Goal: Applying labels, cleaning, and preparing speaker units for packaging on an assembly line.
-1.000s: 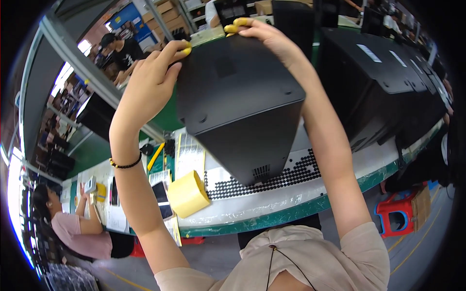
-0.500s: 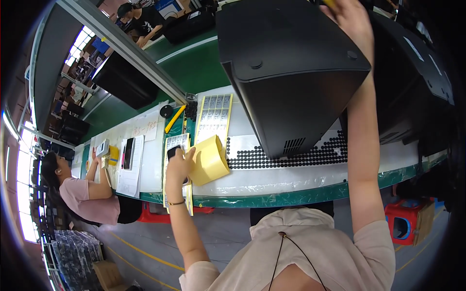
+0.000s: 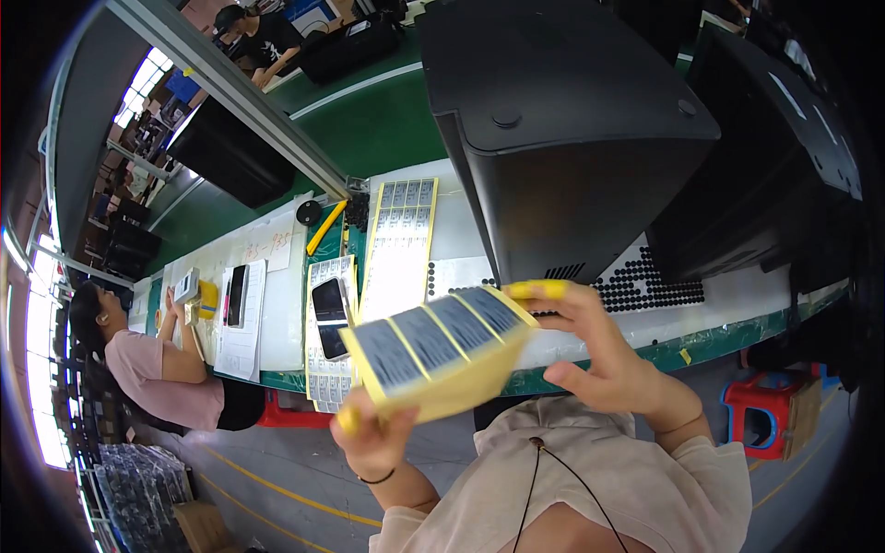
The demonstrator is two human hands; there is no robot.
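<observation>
My left hand (image 3: 375, 441) grips the near left corner of a yellow-backed label sheet (image 3: 461, 382), which is bent and raised in front of my body. Grey printed labels (image 3: 433, 336) face up along its top. At the sheet's right corner is my right hand (image 3: 604, 359), its thumb and fingers apart, a yellow finger cover on its leading fingertip; whether that fingertip touches the sheet I cannot tell. Another yellow cover shows on a left fingertip. Beyond stands a large black case (image 3: 572, 203) with round feet on its upper face.
Round black pads (image 3: 645, 281) lie in rows on the bench. Left of them are another label sheet (image 3: 403, 230), a phone (image 3: 332, 318) on labels and a yellow cutter (image 3: 326, 229). A second black case (image 3: 765, 175) stands right. A person (image 3: 157, 364) sits left; a red stool (image 3: 758, 415) is lower right.
My left hand has lifted the label sheet off the bench and brought it rightward, toward my body. My right hand has come down from the black case's far side to the sheet.
</observation>
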